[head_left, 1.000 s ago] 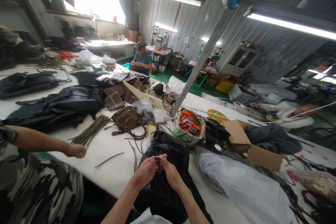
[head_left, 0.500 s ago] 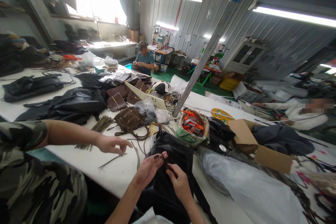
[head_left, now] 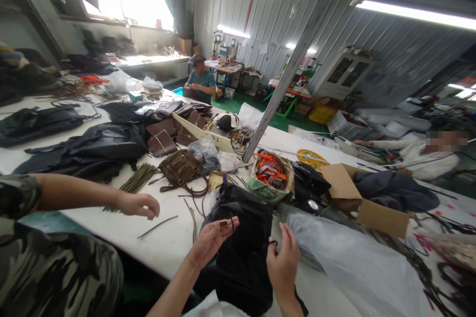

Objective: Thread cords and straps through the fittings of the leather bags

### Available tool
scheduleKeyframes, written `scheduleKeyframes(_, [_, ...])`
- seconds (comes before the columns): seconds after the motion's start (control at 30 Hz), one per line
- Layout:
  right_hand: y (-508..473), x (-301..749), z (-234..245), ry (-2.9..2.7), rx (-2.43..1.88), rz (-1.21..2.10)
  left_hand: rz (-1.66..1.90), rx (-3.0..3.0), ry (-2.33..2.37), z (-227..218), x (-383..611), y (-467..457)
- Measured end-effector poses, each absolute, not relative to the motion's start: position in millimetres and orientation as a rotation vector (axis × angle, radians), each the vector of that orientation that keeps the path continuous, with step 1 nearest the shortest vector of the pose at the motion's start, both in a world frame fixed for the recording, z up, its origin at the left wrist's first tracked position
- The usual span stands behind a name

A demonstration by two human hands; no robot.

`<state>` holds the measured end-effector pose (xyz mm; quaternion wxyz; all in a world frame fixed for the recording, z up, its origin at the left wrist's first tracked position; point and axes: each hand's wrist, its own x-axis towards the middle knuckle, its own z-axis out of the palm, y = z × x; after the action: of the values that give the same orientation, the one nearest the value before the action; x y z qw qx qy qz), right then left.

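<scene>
My left hand (head_left: 211, 240) is raised over a black bag (head_left: 243, 242) and pinches a small dark clip (head_left: 223, 223) with a thin black cord on it. To its right, my right hand (head_left: 284, 262) has its fingers partly curled with the thumb and forefinger closed on the cord's other end. The bag lies on the near edge of the white table (head_left: 163, 237). A person in a camouflage shirt (head_left: 55, 267) stands at my left, with a hand (head_left: 137, 204) loosely curled above a thin strip (head_left: 156, 226) on the table.
A brown bag (head_left: 181, 167), a bundle of olive cords (head_left: 137, 181), black bags (head_left: 85, 146), a basket of orange straps (head_left: 270, 174), a cardboard box (head_left: 357, 198) and a clear plastic sheet (head_left: 345, 257) crowd the table. A slanted metal post (head_left: 282, 79) rises mid-table. Other people work at the back and right.
My hands, first joined on the clip, have separated: the right moved rightward, drawing the cord out. The neighbouring person's hand reached toward the thin strip, then pulled back a little.
</scene>
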<state>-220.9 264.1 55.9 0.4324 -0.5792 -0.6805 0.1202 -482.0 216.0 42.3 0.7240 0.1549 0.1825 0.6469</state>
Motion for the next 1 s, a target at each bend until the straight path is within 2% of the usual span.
scheduleKeyframes(0.13, [255,-259,106,-1.971,-1.149,0.739,1.267,0.429,0.392,52,-469,220])
scheduleKeyframes(0.2, [254,-271,114,-2.041,-1.07,0.84,1.196,0.476,0.399,55,-462,225])
scheduleKeyframes(0.43, [257,-256,90,-1.939,-1.135,0.902,1.098,0.531,0.42,56,-441,244])
scheduleKeyframes(0.83, [259,-256,92,-1.98,-1.087,0.889,1.108,0.456,0.395,43,-433,238])
scheduleKeyframes(1.0, [257,-256,90,-1.873,-1.134,0.992,1.166,0.409,0.446,48,-433,238])
